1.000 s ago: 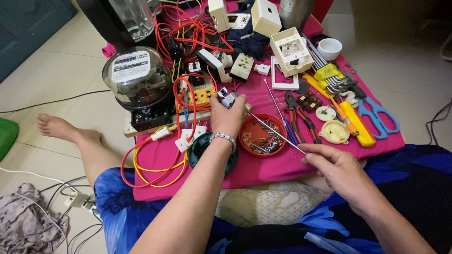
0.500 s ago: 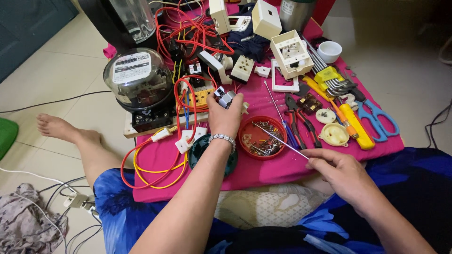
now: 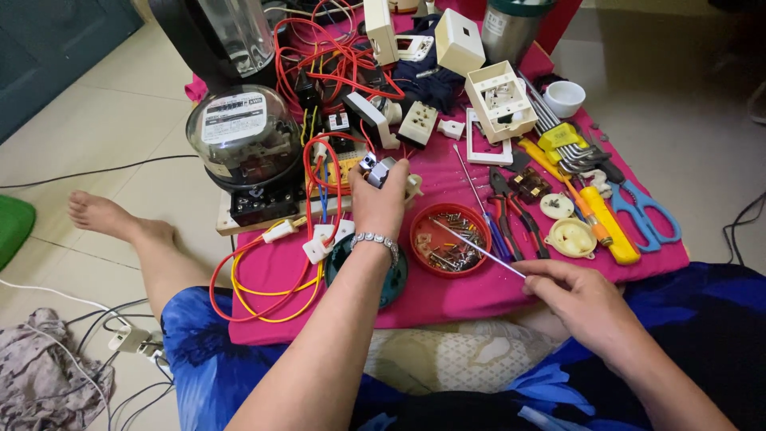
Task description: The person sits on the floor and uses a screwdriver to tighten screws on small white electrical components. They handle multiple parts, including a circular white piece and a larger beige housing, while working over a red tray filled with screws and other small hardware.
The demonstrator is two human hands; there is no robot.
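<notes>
My left hand (image 3: 381, 203) grips a small grey-and-white electrical part (image 3: 373, 169) above the pink cloth (image 3: 463, 291), a silver bracelet on its wrist. My right hand (image 3: 574, 297) pinches the handle end of a thin metal screwdriver (image 3: 477, 247). Its shaft lies across the rim of a red bowl of screws (image 3: 449, 239). A dark green round lid (image 3: 392, 281) is partly hidden under my left wrist.
An electric meter with a glass dome (image 3: 243, 144) stands on a board at left, with red and yellow wires (image 3: 267, 279) looping from it. Pliers (image 3: 504, 203), scissors (image 3: 642, 211), hex keys (image 3: 558, 132), white sockets and boxes (image 3: 499, 96) crowd the cloth. My bare foot (image 3: 100, 214) rests on the tiled floor.
My right hand has drawn back toward me with the screwdriver, its tip sliding over the red bowl. My left hand has stayed in place holding the small part.
</notes>
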